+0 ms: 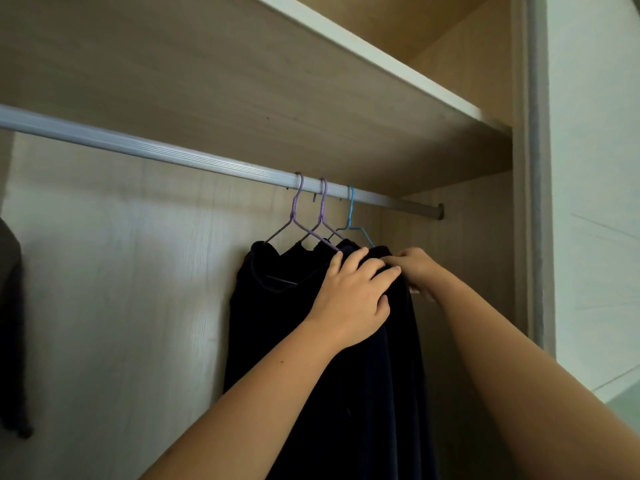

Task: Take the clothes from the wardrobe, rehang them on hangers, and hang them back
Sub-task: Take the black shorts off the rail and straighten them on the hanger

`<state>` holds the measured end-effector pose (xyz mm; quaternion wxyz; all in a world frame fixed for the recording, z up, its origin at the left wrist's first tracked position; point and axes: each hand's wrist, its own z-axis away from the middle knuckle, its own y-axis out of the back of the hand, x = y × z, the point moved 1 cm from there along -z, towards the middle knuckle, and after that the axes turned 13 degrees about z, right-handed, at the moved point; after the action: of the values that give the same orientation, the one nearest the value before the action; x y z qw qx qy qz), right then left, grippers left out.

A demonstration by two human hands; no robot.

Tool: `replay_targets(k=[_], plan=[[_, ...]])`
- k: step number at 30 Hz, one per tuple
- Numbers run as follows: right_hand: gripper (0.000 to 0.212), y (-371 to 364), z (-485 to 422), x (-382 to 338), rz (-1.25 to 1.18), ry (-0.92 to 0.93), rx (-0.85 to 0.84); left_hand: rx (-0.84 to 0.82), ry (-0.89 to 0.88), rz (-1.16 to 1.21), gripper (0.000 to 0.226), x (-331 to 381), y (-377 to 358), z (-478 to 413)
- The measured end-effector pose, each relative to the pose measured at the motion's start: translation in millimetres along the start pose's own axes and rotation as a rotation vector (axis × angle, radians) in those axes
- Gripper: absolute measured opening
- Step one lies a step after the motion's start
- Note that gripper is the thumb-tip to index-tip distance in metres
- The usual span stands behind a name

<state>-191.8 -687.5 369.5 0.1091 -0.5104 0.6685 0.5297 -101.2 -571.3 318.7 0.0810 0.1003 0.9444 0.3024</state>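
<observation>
Hanging where, exactly, are the clothes?

On the rail (138, 147) inside the wardrobe, bunched near its right end. Two purple hangers (294, 209) and one blue hanger (350, 216) hook over it side by side, and the dark garments (270, 323) drop from them in one near-black mass. I cannot tell the folds apart.

And the hands?

Both are up at the shoulders of the clothes. The left hand (349, 299) lies over the top of the fabric just below the hanger wires. Its fingers (360, 263) are spread a little and curled down into the cloth, with the thumb pressed in from the side, so it grips the garments. The right hand (417, 268) is just beside it, at the shoulder under the blue hanger. Its fingers are curled toward the fabric, but the left hand covers their tips. I cannot tell whether they pinch the cloth or only touch it.

What else is around?

A wooden shelf (242, 81) runs close above the rail. The pale back panel (121, 271) stands behind the clothes, and the side panel (478, 271) is just to their right. Beyond that panel is a white wall (595, 168). A grey garment (12, 323) hangs at the far left edge, well apart from the others.

Anything in the way?

The two forearms cross the lower part of the dark garments and hide it.
</observation>
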Motion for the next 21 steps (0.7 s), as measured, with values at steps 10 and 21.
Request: replay_targets(k=[10, 21], plan=[[0.025, -3, -13, -4, 0.135, -0.037, -0.048, -0.116, 0.028, -0.018, 0.059, 3, -5, -9], [0.033, 7, -20, 0, 0.228, 0.068, 0.305, 0.138, -0.068, -0.047, 0.040, -11, -3, 10]])
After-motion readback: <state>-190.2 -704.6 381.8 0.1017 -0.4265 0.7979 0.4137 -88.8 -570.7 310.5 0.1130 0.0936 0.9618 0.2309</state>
